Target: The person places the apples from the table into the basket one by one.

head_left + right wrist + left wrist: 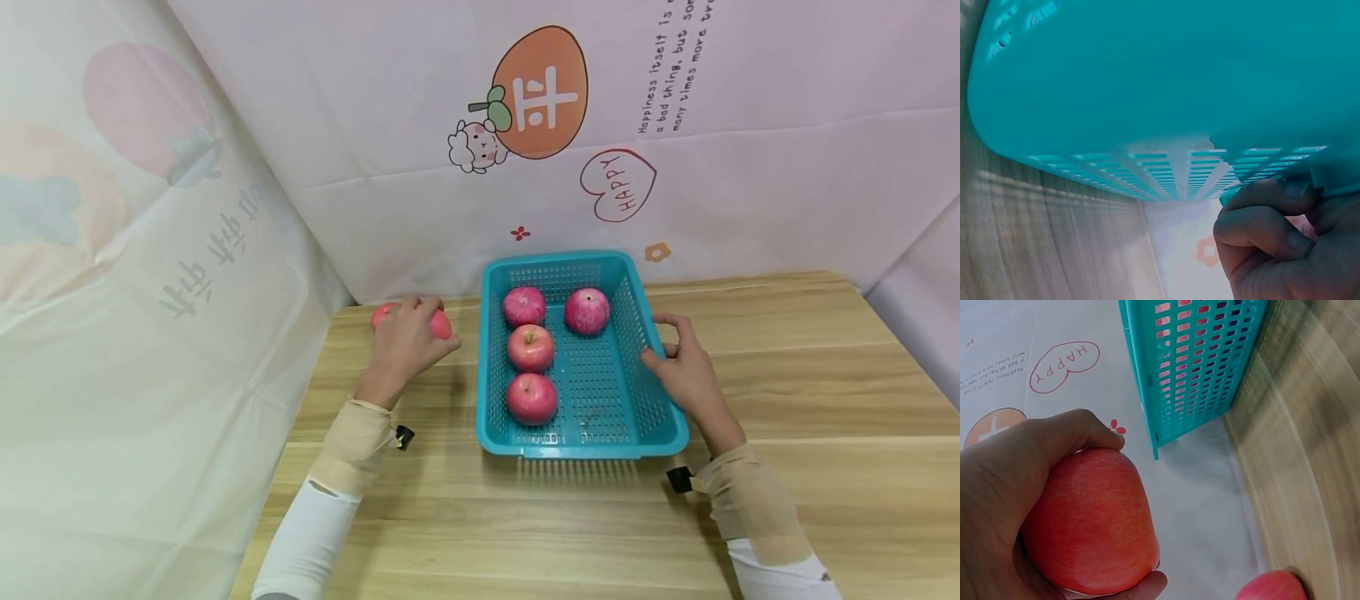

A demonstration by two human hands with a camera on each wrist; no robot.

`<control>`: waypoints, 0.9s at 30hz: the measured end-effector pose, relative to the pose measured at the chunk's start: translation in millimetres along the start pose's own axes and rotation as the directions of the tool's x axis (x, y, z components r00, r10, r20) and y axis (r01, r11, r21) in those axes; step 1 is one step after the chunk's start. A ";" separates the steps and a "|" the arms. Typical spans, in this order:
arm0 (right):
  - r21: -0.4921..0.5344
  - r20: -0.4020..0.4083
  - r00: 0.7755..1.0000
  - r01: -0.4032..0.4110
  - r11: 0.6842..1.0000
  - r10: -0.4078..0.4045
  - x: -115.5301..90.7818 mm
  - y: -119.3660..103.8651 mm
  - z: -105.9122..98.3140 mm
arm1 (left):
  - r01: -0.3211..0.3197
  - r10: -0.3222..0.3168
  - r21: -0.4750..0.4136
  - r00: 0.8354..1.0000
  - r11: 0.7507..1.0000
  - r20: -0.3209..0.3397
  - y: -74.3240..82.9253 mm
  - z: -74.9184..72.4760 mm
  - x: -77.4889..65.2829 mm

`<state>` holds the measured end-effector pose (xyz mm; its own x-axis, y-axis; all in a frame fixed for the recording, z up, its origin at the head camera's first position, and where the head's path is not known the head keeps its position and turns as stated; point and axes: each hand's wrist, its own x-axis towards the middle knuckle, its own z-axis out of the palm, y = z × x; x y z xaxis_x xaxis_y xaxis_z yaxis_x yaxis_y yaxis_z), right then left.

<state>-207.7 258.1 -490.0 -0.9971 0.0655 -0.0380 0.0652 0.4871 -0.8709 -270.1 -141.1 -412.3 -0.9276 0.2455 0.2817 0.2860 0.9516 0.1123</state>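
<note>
My left hand [408, 340] grips a red apple [1094, 519] to the left of the basket, its thumb and fingers wrapped around the fruit. Another red apple [1272, 587] rests on the wooden table past that hand. On the other side, the right hand [688, 375] pinches the right rim of a teal perforated plastic basket [557, 451]. Inside the basket, a red apple [530, 348] and a second apple [532, 398] line up along the left wall. Two darker pink, streaked round fruits, one at the back left [524, 306] and one beside it [587, 311], sit farther back.
Beneath everything is a wood-grain table [787, 367]. A pale printed cloth [405, 225] hangs behind its far edge, close to the back of the basket. More white cloth [150, 400] hangs along the left side.
</note>
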 end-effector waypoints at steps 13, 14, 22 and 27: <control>0.002 -0.006 1.000 -0.002 1.000 0.002 0.3 0.0 0.4 | 0.005 -0.005 -0.018 1.000 1.000 0.030 8.8 -3.3 4.9; 0.003 -0.005 1.000 -0.002 1.000 0.002 0.1 -0.3 0.4 | 0.004 -0.003 -0.018 0.999 1.000 0.033 9.8 -3.7 5.2; 0.003 0.005 1.000 0.002 1.000 -0.002 -1.2 -0.9 -0.3 | 0.003 -0.003 -0.010 0.999 1.000 0.042 15.9 -4.6 8.0; 0.007 0.003 1.000 -0.002 1.000 0.002 -1.0 -0.3 0.1 | -0.012 0.013 -0.014 0.999 1.000 0.038 19.9 -6.6 10.0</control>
<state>-206.7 257.8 -489.8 -0.9971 0.0634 -0.0411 0.0666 0.4806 -0.8744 -272.1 -120.9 -400.9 -0.9323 0.2648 0.2463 0.3008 0.9459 0.1218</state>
